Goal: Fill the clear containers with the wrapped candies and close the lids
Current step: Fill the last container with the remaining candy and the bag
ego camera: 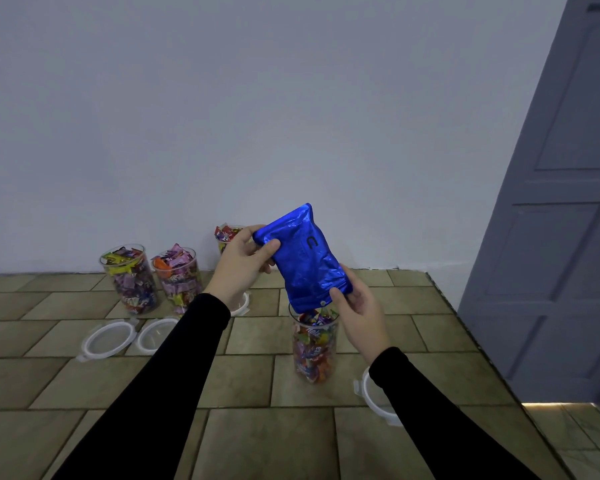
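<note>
Both hands grip an upended blue foil bag, left hand at the top, right hand by the mouth, over the near container. All four containers look nearly full; lids still lie off on the floor.

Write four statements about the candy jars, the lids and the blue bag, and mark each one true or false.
1. Both hands, left hand and right hand, hold the blue bag. True.
2. The bag's mouth points down over the nearest jar. True.
3. The nearest jar is empty. False: it is almost full of wrapped candies.
4. The two jars at the left have lids on. False: both are open; two lids lie on the floor before them.
</note>
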Demonstrator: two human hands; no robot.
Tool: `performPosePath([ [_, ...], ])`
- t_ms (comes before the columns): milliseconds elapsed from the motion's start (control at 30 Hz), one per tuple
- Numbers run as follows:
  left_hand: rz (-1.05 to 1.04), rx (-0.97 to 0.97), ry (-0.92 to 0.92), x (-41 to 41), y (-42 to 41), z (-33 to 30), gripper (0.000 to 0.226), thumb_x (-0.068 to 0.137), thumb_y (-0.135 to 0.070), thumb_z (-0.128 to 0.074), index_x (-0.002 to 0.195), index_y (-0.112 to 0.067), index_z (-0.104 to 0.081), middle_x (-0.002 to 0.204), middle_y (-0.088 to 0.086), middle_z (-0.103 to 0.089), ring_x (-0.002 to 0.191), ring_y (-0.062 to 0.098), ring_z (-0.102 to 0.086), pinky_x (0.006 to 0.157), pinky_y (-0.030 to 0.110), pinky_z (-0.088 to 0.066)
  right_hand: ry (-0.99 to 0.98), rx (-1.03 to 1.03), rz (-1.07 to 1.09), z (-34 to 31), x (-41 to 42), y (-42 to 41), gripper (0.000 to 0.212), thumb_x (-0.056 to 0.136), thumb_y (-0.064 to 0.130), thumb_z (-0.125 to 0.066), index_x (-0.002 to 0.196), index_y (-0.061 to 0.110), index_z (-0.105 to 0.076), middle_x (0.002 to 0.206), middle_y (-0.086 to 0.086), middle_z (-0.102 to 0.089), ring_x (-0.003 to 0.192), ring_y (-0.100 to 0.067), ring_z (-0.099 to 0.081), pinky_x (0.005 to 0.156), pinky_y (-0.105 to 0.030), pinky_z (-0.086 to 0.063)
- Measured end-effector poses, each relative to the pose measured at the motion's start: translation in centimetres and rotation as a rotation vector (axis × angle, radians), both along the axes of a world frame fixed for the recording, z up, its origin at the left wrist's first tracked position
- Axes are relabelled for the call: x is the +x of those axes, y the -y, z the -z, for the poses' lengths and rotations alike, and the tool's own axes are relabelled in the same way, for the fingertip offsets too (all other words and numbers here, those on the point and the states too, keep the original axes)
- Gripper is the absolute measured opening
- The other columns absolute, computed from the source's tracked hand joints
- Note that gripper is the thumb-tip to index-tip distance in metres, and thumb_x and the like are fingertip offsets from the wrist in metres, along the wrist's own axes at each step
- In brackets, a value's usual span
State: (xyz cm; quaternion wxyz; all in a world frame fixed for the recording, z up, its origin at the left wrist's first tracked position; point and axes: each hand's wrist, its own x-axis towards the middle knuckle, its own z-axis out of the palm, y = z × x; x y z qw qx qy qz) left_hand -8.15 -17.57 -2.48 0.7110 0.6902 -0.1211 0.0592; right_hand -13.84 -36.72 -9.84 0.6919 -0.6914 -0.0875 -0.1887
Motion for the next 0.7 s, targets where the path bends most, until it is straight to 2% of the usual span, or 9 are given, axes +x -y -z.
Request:
performPosePath([
  [133, -0.046, 0.024, 0.018, -0.1, -0.3, -0.1, 0.026, 0.090, -0.005, -0.063, 0.114, 0.006, -0.059, 0.087, 0.011, -0.063, 0.062, 0.012, -0.052, 0.056, 0.019, -0.048, 0.006, -0.021, 0.000, -0.1, -0.2, 0.1, 0.041, 0.095, 0.005, -0.054, 0.135, 0.013, -0.050, 0.123, 0.006, -0.064, 0.113, -0.007, -0.061, 0.094, -0.023, -0.050],
  [267, -0.032, 0.024, 0.012, -0.2, -0.6, 0.0, 0.025, 0.092, -0.007, -0.062, 0.115, 0.003, -0.059, 0.085, 0.011, -0.062, 0.061, 0.011, -0.053, 0.060, 0.024, -0.046, 0.004, 0.010, 0.020, -0.5, -0.5, -0.1, 0.031, 0.094, 0.007, -0.056, 0.120, 0.025, -0.055, 0.111, 0.010, -0.066, 0.104, -0.002, -0.064, 0.089, -0.019, -0.051],
  [333, -0.016, -0.024, 0.013, -0.5, -0.7, -0.1, 0.024, 0.095, -0.016, -0.059, 0.116, -0.005, -0.059, 0.084, 0.004, -0.064, 0.064, 0.013, -0.054, 0.058, 0.024, -0.044, 0.024, 0.020, 0.027, -0.8, -0.7, -0.1, 0.030, 0.094, 0.007, -0.057, 0.113, 0.030, -0.056, 0.107, 0.011, -0.067, 0.100, 0.000, -0.064, 0.085, -0.017, -0.052],
  [400, -0.013, -0.103, -0.001, -0.7, -0.9, -0.5, 0.024, 0.096, -0.030, -0.056, 0.111, -0.011, -0.060, 0.090, 0.004, -0.063, 0.067, 0.016, -0.054, 0.053, 0.023, -0.043, 0.055, 0.041, 0.027, -1.1, -1.0, -0.3, 0.030, 0.093, 0.008, -0.058, 0.111, 0.032, -0.057, 0.107, 0.009, -0.068, 0.099, -0.003, -0.065, 0.082, -0.016, -0.051],
  [500, -0.030, -0.153, -0.030, -0.7, -0.8, -1.5, 0.042, 0.098, -0.047, -0.046, 0.110, -0.010, -0.061, 0.094, 0.011, -0.062, 0.071, 0.020, -0.056, 0.058, 0.027, -0.043, 0.111, 0.072, 0.041, -1.4, -1.1, -0.5, 0.030, 0.092, 0.007, -0.060, 0.108, 0.032, -0.060, 0.104, 0.006, -0.069, 0.096, -0.010, -0.067, 0.082, -0.019, -0.052],
  [567, -0.059, -0.151, -0.086, -0.8, -0.7, -2.2, 0.052, 0.097, -0.055, -0.041, 0.112, -0.010, -0.061, 0.091, 0.011, -0.059, 0.074, 0.021, -0.056, 0.067, 0.034, -0.044, 0.178, 0.025, 0.065, -1.8, -1.2, -0.6, 0.032, 0.092, 0.006, -0.060, 0.107, 0.034, -0.063, 0.105, 0.004, -0.069, 0.095, -0.015, -0.066, 0.083, -0.022, -0.052],
  [633, -0.069, -0.139, -0.191, -1.0, -0.8, -2.6, 0.056, 0.094, -0.060, -0.042, 0.113, -0.010, -0.058, 0.087, 0.007, -0.059, 0.075, 0.022, -0.056, 0.070, 0.035, -0.046, 0.301, -0.110, 0.125, -2.1, -1.2, -0.5, 0.034, 0.091, 0.004, -0.060, 0.105, 0.035, -0.065, 0.106, 0.004, -0.067, 0.098, -0.016, -0.064, 0.086, -0.026, -0.051],
  [700, -0.045, -0.122, -0.273, -1.2, -1.1, -2.6, 0.051, 0.091, -0.057, -0.051, 0.111, -0.010, -0.059, 0.091, 0.007, -0.061, 0.079, 0.023, -0.058, 0.070, 0.035, -0.047, 0.406, -0.256, 0.200, -2.0, -1.0, -0.4, 0.030, 0.088, -0.001, -0.061, 0.103, 0.024, -0.069, 0.108, 0.004, -0.066, 0.104, -0.009, -0.062, 0.090, -0.023, -0.049],
])
